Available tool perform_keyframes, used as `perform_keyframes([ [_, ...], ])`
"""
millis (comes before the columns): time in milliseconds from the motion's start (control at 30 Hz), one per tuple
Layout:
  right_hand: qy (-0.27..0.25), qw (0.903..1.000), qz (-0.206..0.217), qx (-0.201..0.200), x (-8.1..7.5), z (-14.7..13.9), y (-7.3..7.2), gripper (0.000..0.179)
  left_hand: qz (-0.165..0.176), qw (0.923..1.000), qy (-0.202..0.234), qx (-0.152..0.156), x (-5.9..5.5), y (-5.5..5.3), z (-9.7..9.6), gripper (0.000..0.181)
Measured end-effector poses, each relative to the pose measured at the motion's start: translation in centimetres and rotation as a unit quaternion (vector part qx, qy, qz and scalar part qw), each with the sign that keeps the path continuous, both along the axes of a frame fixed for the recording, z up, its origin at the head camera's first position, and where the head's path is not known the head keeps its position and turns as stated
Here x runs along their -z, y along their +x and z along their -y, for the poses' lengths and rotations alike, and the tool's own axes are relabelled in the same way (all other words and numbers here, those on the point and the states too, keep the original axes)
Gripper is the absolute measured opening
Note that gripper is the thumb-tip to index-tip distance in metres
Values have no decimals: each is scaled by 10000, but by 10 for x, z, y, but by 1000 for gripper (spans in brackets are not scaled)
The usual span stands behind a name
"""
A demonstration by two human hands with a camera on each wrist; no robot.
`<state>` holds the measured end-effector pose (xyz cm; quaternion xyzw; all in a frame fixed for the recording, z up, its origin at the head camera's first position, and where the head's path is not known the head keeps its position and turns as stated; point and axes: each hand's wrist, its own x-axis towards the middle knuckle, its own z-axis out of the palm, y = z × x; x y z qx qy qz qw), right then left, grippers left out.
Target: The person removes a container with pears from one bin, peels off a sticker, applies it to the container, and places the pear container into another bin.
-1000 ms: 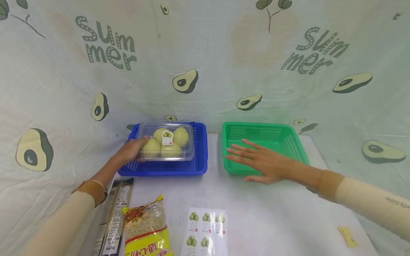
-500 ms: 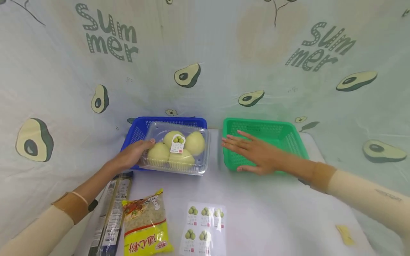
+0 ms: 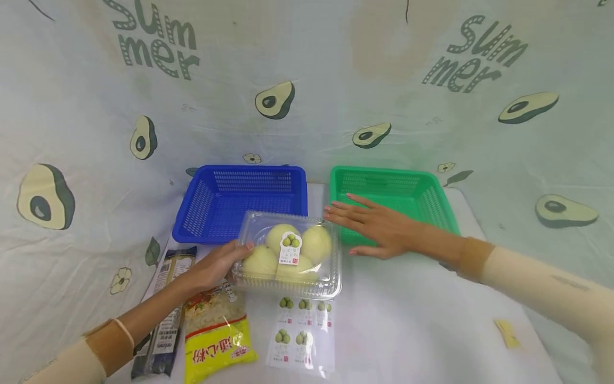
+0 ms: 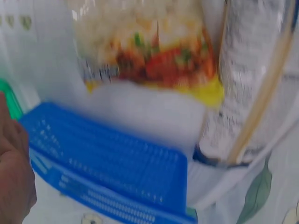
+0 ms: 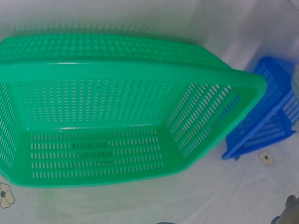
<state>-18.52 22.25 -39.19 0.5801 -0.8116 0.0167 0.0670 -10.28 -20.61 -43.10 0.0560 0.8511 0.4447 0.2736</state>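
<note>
My left hand (image 3: pixel 218 265) grips the left edge of a clear plastic clamshell box (image 3: pixel 289 255) holding several pale green-yellow fruits, a fruit sticker on its lid. The box is in front of the blue basket (image 3: pixel 206 213), above the sticker sheet (image 3: pixel 302 336). My right hand (image 3: pixel 371 224) hovers flat with fingers straight, over the front-left rim of the green basket (image 3: pixel 431 200), just right of the box. In the left wrist view only a bit of the hand (image 4: pixel 14 177) shows, with the blue basket (image 4: pixel 112 163) blurred. The right wrist view looks into the green basket (image 5: pixel 93 140), which has nothing in it.
A yellow noodle packet (image 3: pixel 216 336) and a long dark noodle pack (image 3: pixel 165 309) lie at the front left. A small yellow scrap (image 3: pixel 503 326) lies at the right. An avocado-print cloth (image 3: pixel 307 80) covers the table and rises behind the baskets.
My left hand has lifted the clamshell box out of the blue basket and brought it toward me, over the table in front. The right hand has stayed by the green basket.
</note>
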Motion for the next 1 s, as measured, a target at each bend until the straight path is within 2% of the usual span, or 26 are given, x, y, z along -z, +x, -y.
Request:
perform_keyframes([
  [133,74,10000,46,15,1,3,0,91,-141,9986,501,36,11,15,-5,71],
  [200,108,9999,47,33,-1,2,1,92,-104,9974,712,73,16,21,-8,67],
  [400,109,9999,61,50,0,-3,7,92,376,9944,970,186,39,41,-27,64],
  [500,101,9999,117,45,2,-5,12,92,434,9959,795,47,54,48,-36,64],
  [633,154,9997,152,79,2,-7,17,90,263,9989,258,-276,75,50,-45,60],
  [733,225,9995,145,176,3,-10,21,89,163,9991,-124,-360,88,50,-49,55],
  [867,310,9989,177,318,9,-15,25,85,-141,9992,-286,-229,96,47,-52,54],
  [1000,386,9983,213,373,16,-17,29,81,-747,9943,-757,36,95,42,-51,54],
])
